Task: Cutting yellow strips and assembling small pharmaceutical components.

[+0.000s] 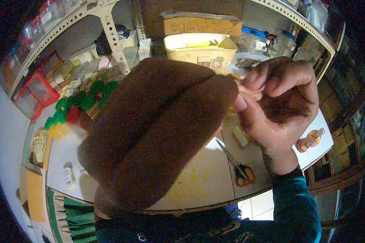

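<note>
A person's left hand (158,133), dark and blurred, fills the centre of the frame, back toward the camera; its fingertips are hidden, so whether it grips anything cannot be told. Just beside them, right of centre, the right hand (278,115) is curled, thumb and fingertips drawn together in a pinch; what lies between is too small to make out. A yellow sliver (231,109) shows by the right thumb, mostly covered.

Below, at lower centre, thin yellow scraps (190,178) lie strewn on a white tabletop (219,194). Scissors with dark-and-orange handles (242,172) lie to their right, blades toward the hands, near a small pale rectangular block (241,136). At right stands or lies an orange bottle with a white cap (311,140). A cream-coloured plastic tub (200,54) holding yellow pieces sits at upper centre; green round items (83,100) cluster at left.
</note>
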Demonstrator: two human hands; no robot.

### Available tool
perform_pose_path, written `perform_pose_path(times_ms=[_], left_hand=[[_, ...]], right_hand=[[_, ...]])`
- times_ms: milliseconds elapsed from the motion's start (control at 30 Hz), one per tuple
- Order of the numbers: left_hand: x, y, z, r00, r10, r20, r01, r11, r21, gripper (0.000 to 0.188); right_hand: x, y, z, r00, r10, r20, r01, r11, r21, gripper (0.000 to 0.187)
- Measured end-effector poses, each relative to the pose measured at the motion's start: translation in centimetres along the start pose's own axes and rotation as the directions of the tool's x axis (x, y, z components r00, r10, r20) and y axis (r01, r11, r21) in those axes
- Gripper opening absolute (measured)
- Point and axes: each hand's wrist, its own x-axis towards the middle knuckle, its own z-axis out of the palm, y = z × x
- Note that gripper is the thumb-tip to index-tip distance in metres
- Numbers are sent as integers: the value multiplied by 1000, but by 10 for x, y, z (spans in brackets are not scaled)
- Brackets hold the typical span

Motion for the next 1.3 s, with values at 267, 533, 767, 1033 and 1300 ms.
perform_pose_path(times_ms=[267,533,767,1033,1300], left_hand=[[-1,5,-3,990,131,43,-128,989,-69,16],[-2,8,-6,982,179,59,-175,982,-73,22],[-3,-1,1,947,312,-80,-311,950,21,23],[-8,3,1,977,203,-66,-210,969,-128,26],[-9,-3,-1,993,109,-37,-115,939,-325,30]], right_hand=[[0,-7,-5,988,-121,97,139,969,-205,38],[12,-26,-12,906,-144,398,307,872,-382,39],[0,-34,-2,963,-150,225,257,769,-585,39],[-7,-35,0,984,-97,151,170,777,-606,38],[-13,-22,-1,965,-233,122,262,817,-513,30]])
